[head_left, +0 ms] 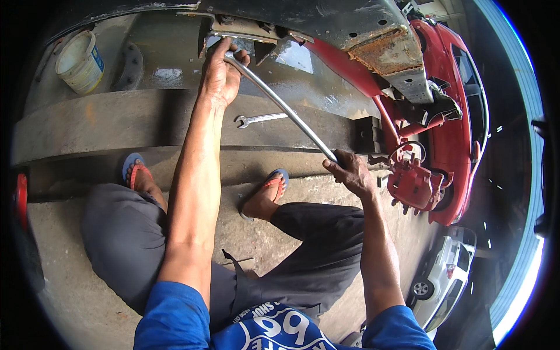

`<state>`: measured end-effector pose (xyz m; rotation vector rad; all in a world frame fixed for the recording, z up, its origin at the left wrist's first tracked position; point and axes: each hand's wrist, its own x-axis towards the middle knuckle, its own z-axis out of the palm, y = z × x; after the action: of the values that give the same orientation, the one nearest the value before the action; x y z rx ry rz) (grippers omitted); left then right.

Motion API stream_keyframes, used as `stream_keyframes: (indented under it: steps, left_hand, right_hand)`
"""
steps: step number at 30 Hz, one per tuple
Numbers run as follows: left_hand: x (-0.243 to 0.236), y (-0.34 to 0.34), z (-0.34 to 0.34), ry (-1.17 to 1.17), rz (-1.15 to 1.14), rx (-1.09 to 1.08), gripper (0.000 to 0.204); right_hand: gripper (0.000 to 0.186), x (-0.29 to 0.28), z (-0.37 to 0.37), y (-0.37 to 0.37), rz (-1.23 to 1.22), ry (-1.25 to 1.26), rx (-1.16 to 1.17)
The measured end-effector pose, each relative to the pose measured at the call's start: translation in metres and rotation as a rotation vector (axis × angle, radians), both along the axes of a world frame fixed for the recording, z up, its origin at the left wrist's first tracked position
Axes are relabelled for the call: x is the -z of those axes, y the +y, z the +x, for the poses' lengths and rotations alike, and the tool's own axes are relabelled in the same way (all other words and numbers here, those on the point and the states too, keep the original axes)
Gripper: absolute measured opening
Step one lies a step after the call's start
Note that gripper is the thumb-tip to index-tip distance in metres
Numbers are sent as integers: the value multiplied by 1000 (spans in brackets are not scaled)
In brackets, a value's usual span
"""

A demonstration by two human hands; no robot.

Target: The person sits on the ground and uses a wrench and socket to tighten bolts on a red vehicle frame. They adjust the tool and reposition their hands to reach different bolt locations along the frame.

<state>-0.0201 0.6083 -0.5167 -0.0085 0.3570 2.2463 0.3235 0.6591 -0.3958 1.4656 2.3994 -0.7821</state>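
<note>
A white plastic bucket [80, 62] stands at the upper left on the concrete floor [87, 303], well apart from the work. A second, open-ended spanner [261, 119] lies loose on a grey concrete ledge [93, 122], just under the long bar and between the two arms. To the right, a red brake assembly [413, 182] hangs close beside the right hand, with the red car body [461, 99] behind it and a rusted metal edge [382, 49] of the underside above. A white car [444, 273] is parked farther off at the lower right. The person's feet in blue and red sandals [276, 182] rest on the floor below the ledge, knees in dark trousers spread to either side.

The dark underside panel [326, 17] closes the space overhead, and the brake assembly crowds the right end of the bar. The ledge and the floor below it leave open room under the bar's middle.

The long chrome wrench [283, 105] runs on a slant from the upper middle down to the right. The left hand [221, 73] is wrapped around its upper end, pressed up against the metal bracket [245, 29] under the vehicle; whether the tool's head sits on a bolt there cannot be told. The right hand [350, 170] is clamped around the lower end of the wrench, fingers curled tight.
</note>
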Motion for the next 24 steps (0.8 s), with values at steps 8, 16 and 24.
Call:
stream_keyframes:
  steps: [8,16,24]
  left_hand:
    - [-5,0,0,12,-6,-40,25]
    - [-2,-4,-3,71,23,-20,27]
    - [1,-18,-17,77,49,31,20]
  right_hand:
    - [54,40,26,45,-833,473,194]
    - [44,47,33,1,-1027,599,310]
    - [44,51,13,-69,-1001,629,324]
